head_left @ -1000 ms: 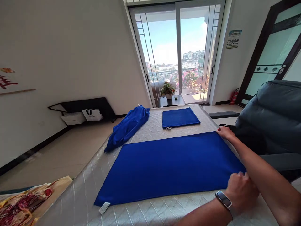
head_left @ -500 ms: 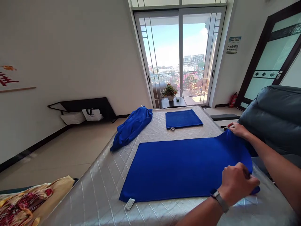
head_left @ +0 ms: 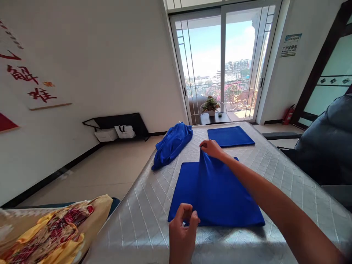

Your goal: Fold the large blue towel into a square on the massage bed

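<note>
A blue cloth lies partly folded over on the pale quilted mattress. My right hand pinches the far corner of its upper layer, raised above the lower layer. At the near edge, my left hand has curled fingers and thumb at the other corner of that layer; the fingers partly hide the grip. Beyond, a flat, neatly folded blue cloth rests near the mattress's far end. A crumpled blue cloth lies at the left edge of the mattress.
Patterned yellow and red fabric lies at the lower left. A potted plant stands on a small dark table by the glass door. A dark padded chair is at the right. Against the left wall is a black rack with white bags.
Both hands have moved left, carrying the cloth's right end over its left part, so the cloth now covers less width. The camera view has turned left.
</note>
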Available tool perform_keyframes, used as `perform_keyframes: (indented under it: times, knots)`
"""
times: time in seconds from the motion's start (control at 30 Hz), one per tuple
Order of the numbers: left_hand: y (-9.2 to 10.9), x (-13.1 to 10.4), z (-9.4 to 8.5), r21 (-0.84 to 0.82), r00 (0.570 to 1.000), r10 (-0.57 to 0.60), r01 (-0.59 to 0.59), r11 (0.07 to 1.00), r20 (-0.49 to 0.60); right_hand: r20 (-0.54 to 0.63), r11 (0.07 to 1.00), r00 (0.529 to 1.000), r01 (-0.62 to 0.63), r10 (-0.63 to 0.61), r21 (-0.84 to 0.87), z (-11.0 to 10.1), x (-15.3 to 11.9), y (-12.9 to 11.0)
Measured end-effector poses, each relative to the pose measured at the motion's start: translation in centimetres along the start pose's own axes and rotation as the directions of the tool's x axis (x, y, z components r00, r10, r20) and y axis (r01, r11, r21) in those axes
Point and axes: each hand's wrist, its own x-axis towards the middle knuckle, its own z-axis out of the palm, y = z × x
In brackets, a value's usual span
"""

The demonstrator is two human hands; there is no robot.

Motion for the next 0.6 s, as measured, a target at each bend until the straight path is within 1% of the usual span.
perform_keyframes:
  times: [0.07, 0.13, 0.2, 0.27, 0.33, 0.4, 0.6]
  knots:
    - [-1.9, 0.7, -2.3, 0.143, 0.997, -0.01, 0.021, 0.99, -0.078, 0.039, 1.0, 0.999, 0.012, -0.011, -0.025, 4.2, 1.1, -2.9]
    - [-3.8, 1.4, -4.2, 0.326, 0.995, -0.005, 0.038, 0.945, -0.101, 0.098, 0.999, 0.995, 0.01, -0.006, -0.041, 8.0, 1.6, -4.7]
    - [-5.6, 2.0, -5.6, 0.489, 0.996, 0.017, 0.028, 0.872, -0.087, 0.164, 0.998, 0.986, -0.003, 0.013, -0.06, 10.9, 1.8, -5.6]
    - [-7.1, 2.3, -6.5, 0.593, 0.998, 0.044, -0.003, 0.805, -0.055, 0.217, 0.997, 0.976, -0.017, 0.032, -0.073, 13.0, 1.8, -5.6]
    - [-8.2, 2.3, -6.8, 0.65, 0.997, 0.068, -0.029, 0.759, -0.036, 0.247, 0.996, 0.968, -0.023, 0.043, -0.083, 14.3, 1.8, -5.3]
    - [-8.9, 2.3, -6.8, 0.675, 0.996, 0.087, -0.043, 0.736, -0.032, 0.256, 0.995, 0.965, -0.026, 0.049, -0.091, 14.9, 1.9, -4.8]
    - [-9.6, 2.4, -6.4, 0.666, 0.992, 0.112, -0.041, 0.745, -0.064, 0.263, 0.994, 0.963, -0.03, 0.057, -0.104, 15.7, 2.7, -4.3]
